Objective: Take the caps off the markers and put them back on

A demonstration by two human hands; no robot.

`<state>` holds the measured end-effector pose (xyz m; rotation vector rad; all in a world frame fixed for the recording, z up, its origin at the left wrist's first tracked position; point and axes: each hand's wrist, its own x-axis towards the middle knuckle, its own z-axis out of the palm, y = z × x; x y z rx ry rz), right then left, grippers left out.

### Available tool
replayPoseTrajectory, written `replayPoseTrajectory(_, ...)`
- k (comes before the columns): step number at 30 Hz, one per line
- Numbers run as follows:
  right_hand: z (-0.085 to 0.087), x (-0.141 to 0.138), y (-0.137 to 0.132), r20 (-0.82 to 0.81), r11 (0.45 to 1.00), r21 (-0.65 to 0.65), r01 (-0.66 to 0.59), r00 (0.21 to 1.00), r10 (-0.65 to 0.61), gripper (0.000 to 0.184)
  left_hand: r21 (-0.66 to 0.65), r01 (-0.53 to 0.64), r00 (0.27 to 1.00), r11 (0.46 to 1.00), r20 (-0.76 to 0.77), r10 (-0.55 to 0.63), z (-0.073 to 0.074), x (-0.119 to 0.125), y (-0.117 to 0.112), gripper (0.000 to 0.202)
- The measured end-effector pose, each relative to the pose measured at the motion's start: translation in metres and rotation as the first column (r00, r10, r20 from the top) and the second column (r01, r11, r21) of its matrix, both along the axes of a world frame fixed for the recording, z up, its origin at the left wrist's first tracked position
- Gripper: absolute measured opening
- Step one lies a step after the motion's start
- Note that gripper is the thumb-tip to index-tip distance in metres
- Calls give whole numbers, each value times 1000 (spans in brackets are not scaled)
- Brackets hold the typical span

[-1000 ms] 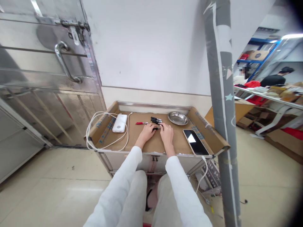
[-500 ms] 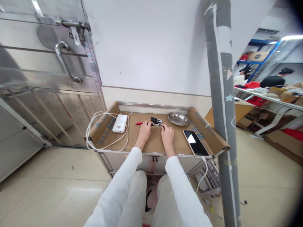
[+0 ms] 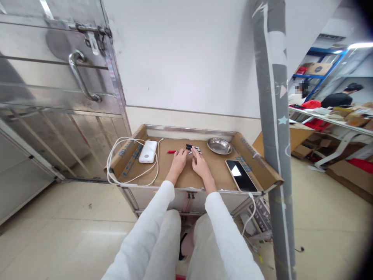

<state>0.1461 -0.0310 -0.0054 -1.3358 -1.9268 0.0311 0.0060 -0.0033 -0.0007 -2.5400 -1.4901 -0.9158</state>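
My left hand (image 3: 178,162) rests over a red pen (image 3: 171,151), with its fingers closed on the shaft. The pen's red end sticks out to the left; the part under the fingers is hidden. Close beside it, my right hand (image 3: 201,165) has its fingers stretched out toward the left fingertips, over the edge of a small group of black pens (image 3: 192,147). Whether the right fingers touch a pen cannot be made out. The pens lie side by side on the cardboard-covered tabletop (image 3: 161,171).
A white power bank (image 3: 148,151) with a looped white cable (image 3: 116,139) lies at left. Behind right stands a round metal bowl (image 3: 219,146); a phone (image 3: 241,175) lies near the front right. Raised cardboard sides (image 3: 258,163) flank the top. A wrapped pole (image 3: 275,116) stands at right.
My right hand has moved left and slightly forward, its fingers now stretched close to the left fingertips. The left hand has shifted slightly right; the red pen's end stays in about the same place.
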Motion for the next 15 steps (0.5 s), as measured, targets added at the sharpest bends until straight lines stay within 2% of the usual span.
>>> replayPoseTrajectory(2, -1, -1, 0, -10, 999, -18, -37, 999, 37, 73, 12, -25, 1000, 1000, 12, 25, 2, 0, -1, 28)
replayPoseTrajectory(4, -3, -1, 2, -6, 999, -37, -26, 1000, 26, 74, 24, -71, 997, 997, 45, 70, 3, 1, -2, 29)
replayPoseTrajectory(7, -6, 1, 6, 10, 997, -38, 73, 997, -73, 62, 49, -199, 975, 979, 109, 192, 4, 0, -3, 30)
replayPoseTrajectory(11, -11, 3, 10, 48, 978, 0, 211, 976, -210, 47, 55, -404, 911, 913, 118, 396, 0, -2, -4, 29)
replayPoseTrajectory(15, -14, 3, 10, 88, 947, -7, 322, 943, -320, 40, 55, -479, 875, 876, 104, 473, -5, -3, -4, 29)
